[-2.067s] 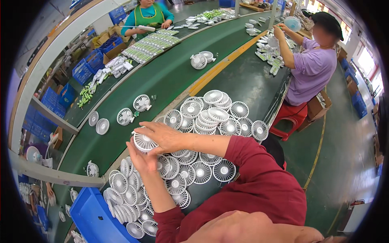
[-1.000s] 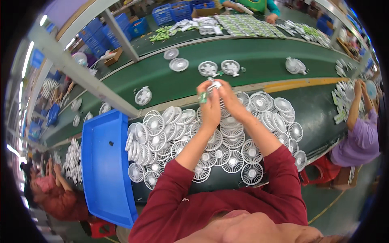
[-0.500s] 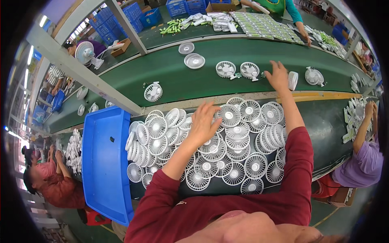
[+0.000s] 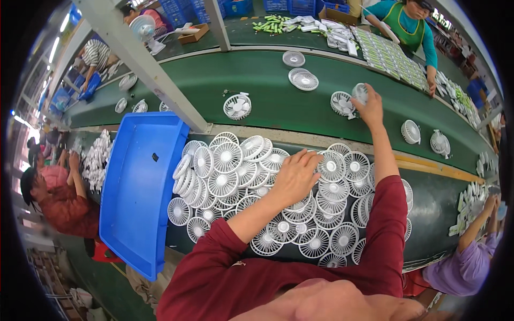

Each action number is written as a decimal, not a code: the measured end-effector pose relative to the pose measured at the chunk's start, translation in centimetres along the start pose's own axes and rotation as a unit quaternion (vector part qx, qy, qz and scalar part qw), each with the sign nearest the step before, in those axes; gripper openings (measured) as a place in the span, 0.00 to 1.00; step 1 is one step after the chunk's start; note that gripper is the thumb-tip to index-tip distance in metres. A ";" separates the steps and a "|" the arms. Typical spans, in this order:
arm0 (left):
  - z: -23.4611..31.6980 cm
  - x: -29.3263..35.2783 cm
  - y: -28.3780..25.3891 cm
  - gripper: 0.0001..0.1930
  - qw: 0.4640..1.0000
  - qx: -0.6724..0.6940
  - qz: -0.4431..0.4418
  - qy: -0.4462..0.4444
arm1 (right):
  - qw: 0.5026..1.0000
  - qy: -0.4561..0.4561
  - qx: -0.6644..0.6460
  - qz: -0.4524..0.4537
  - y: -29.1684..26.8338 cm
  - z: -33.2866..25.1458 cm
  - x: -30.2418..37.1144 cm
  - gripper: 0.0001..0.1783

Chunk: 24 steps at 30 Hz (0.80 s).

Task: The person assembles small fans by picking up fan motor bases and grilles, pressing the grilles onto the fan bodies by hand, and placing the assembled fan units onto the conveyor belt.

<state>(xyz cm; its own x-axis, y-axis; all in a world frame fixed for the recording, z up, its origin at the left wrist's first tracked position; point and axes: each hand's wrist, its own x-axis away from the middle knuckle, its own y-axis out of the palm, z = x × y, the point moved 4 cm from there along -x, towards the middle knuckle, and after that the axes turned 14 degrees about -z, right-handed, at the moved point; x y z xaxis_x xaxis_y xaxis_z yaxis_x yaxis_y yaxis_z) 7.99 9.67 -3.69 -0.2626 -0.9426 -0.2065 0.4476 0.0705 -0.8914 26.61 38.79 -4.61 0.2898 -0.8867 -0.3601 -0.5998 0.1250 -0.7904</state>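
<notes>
My right hand [image 4: 370, 108] reaches over the green conveyor belt, its fingers closed on a small white fan head [image 4: 360, 93] that is tilted up. Close beside it, another fan head with visible blades [image 4: 341, 103] lies on the belt. My left hand [image 4: 295, 178] hovers over or rests on a wide heap of round white fan grilles [image 4: 223, 183], with its fingers stretched out. Its fingertips are at the edge of one grille [image 4: 331, 166]; whether they touch it I cannot tell. The grilles overlap in layers on the dark table in front of me.
An empty-looking blue tray [image 4: 136, 198] stands left of the heap, beside a pale metal post [image 4: 216, 24]. More fan heads [image 4: 237, 107] and round grilles [image 4: 303, 79] lie along the belt. Across it, a co-worker in a green apron [image 4: 409, 27] reaches over rows of white-green parts [image 4: 386, 53].
The view has shifted, so the scene sits differently. My right hand, open over the belt before, has closed on a fan head and tilted it up. My left hand stays over the grilles.
</notes>
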 end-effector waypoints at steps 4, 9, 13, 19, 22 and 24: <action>-0.6 0.4 -0.4 0.23 0.999 0.046 0.026 -0.011 | 0.981 0.006 0.102 -0.164 5.9 -4.4 1.4 0.43; -0.2 -0.4 -0.2 0.26 0.983 0.166 0.080 0.003 | 0.985 -0.009 0.073 -0.155 2.5 -3.2 1.5 0.44; -2.4 0.5 -2.8 0.26 0.951 0.193 0.242 0.010 | 0.944 -0.180 -0.069 -0.268 0.7 -11.7 5.1 0.43; -5.9 0.6 -3.8 0.24 0.900 0.311 0.302 -0.046 | 0.742 -0.147 -0.301 -0.580 -0.7 -19.0 8.3 0.42; -6.5 0.7 -3.6 0.23 0.920 0.302 0.238 -0.070 | 0.829 -0.085 -0.319 -0.451 2.1 -17.3 1.3 0.23; -6.3 0.9 -3.0 0.21 0.929 0.307 0.196 -0.068 | 0.904 -0.052 -0.269 -0.328 4.7 -14.6 -4.2 0.21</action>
<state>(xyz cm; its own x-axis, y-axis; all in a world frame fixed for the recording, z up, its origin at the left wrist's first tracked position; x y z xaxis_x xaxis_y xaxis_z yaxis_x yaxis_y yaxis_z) 1.05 10.62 -3.72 0.1160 -0.9190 -0.3767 0.8999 0.2578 -0.3518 11.68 36.62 0.40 0.7662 -0.6418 0.0324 -0.5413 -0.6719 -0.5055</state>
